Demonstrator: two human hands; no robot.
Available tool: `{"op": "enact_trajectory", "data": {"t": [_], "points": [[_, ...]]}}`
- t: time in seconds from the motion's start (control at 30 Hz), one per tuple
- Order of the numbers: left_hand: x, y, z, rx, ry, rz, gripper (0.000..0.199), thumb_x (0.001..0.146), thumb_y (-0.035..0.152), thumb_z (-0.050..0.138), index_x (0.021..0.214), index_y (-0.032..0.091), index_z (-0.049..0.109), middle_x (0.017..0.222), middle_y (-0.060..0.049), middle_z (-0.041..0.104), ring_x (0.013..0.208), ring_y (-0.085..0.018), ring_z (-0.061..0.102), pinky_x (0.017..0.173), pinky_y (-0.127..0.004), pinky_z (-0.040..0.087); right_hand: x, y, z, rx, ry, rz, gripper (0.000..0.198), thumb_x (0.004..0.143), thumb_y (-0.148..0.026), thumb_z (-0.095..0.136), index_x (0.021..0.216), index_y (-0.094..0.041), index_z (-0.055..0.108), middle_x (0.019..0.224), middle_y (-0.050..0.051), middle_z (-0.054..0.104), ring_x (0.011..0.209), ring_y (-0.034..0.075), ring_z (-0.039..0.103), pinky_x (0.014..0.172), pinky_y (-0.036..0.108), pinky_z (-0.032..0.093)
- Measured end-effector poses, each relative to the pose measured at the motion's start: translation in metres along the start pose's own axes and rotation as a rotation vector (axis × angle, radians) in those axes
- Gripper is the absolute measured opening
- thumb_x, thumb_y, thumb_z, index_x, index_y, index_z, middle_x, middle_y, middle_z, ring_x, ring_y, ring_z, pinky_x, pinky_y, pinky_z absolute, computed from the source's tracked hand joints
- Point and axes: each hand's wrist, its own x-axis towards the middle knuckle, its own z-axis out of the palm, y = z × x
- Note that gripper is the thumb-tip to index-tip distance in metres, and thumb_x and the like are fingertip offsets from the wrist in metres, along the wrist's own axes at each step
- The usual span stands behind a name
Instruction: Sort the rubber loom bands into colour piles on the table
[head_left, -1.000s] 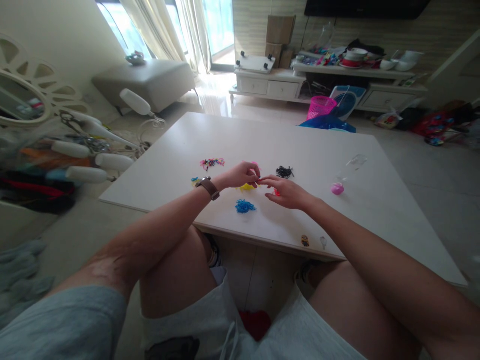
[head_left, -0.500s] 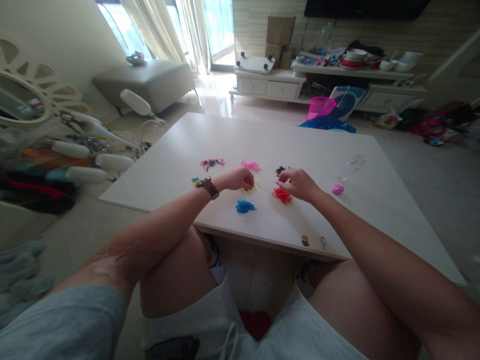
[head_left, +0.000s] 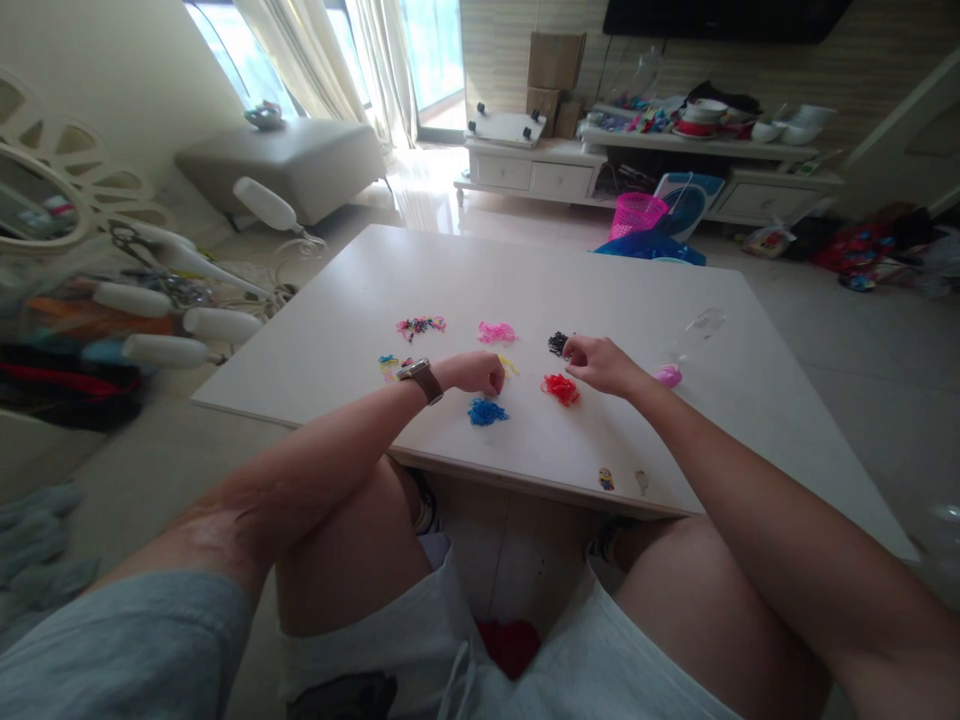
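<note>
Your left hand [head_left: 482,373] is curled over the yellow pieces [head_left: 508,366], just behind the blue pile [head_left: 487,412]; contents of the grip hidden, cannot tell. Your right hand [head_left: 600,365] is beside the black pile [head_left: 556,344], near the red pile [head_left: 561,390], thumb and fingers bent close; whether anything is pinched, cannot tell. Handling, judged: thin band-like pieces, very light, soft, probably stretchy, prone to tangle. Best hold: fingertips, one strand at a pile's loose edge.
</note>
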Motion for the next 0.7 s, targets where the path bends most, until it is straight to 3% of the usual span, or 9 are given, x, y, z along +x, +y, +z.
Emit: {"op": "enact_trajectory", "data": {"t": [0.17, 0.4, 0.7], "points": [[0.0, 0.002, 0.0, 0.022, -0.083, -0.044, 0.012, 0.065, 0.015, 0.074, 0.075, 0.018, 0.081, 0.073, -0.003, 0.077, 0.065, -0.015, 0.066, 0.06, -0.022, 0.043, 0.0, 0.005, -0.003, 0.004, -0.079, 0.029, 0.005, 0.074, -0.017, 0.066, 0.072, -0.019, 0.07, 0.07, 0.001, 0.07, 0.068, 0.015, 0.064, 0.065, 0.026, 0.045], [-0.002, 0.001, 0.0, 0.033, -0.131, -0.029, 0.015, 0.071, 0.017, 0.07, 0.081, 0.018, 0.082, 0.078, -0.004, 0.079, 0.067, -0.014, 0.068, 0.06, -0.02, 0.043, 0.0, 0.01, -0.001, -0.014, -0.141, 0.104, 0.007, 0.076, -0.018, 0.067, 0.076, -0.019, 0.074, 0.071, 0.002, 0.073, 0.069, 0.015, 0.066, 0.065, 0.025, 0.046], [-0.006, 0.008, -0.004, 0.044, -0.118, -0.066, 0.016, 0.072, 0.019, 0.066, 0.078, 0.015, 0.08, 0.071, -0.003, 0.075, 0.065, -0.014, 0.065, 0.058, -0.02, 0.041, 0.0, 0.013, 0.0, -0.059, -0.208, 0.155, 0.01, 0.081, -0.022, 0.067, 0.081, -0.019, 0.076, 0.076, 0.002, 0.075, 0.072, 0.015, 0.067, 0.065, 0.024, 0.046]]}}
